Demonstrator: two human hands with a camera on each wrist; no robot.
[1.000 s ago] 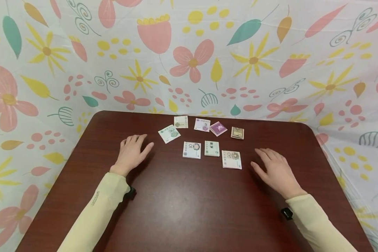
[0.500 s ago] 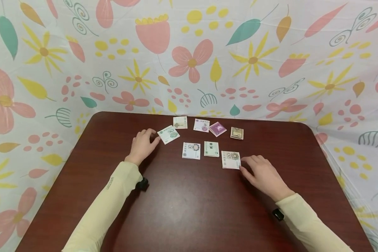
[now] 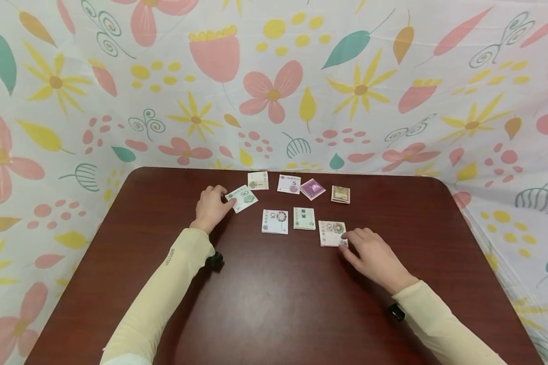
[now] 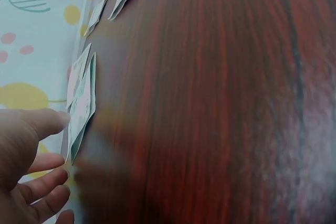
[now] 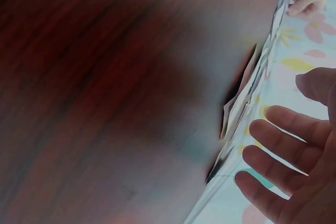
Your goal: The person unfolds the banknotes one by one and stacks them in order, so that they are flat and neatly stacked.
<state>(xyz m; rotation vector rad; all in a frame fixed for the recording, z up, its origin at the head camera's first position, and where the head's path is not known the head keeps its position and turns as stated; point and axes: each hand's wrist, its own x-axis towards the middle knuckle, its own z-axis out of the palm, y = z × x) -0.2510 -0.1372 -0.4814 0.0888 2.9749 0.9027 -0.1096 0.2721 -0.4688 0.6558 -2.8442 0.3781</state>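
My left hand [image 3: 211, 209] is at the left corner of a folded green 50 banknote [image 3: 242, 198]. Its thumb overlaps the note's edge, the forefinger lies beside the far side, and a gap shows between thumb and fingers in the left wrist view. Over on the right, my right hand [image 3: 372, 256] reaches the right edge of a folded 20 banknote [image 3: 331, 233], fingertips overlapping it. The right wrist view shows those fingers spread and slightly bent. Between the hands lie a folded 10 banknote [image 3: 275, 222] and a greenish 2 banknote [image 3: 304, 218].
Along the table's back lie a 1 banknote [image 3: 258, 180], a 5 banknote [image 3: 289, 184], a purple folded note [image 3: 312, 189] and a brownish folded note [image 3: 340, 194]. Behind the dark wooden table [image 3: 265, 304] hangs a flower-patterned cloth [image 3: 274, 126].
My left hand has moved right and forward to the 50 banknote. My right hand has moved left to the 20 banknote. The notes keep their arrangement, and the head view has shifted slightly.
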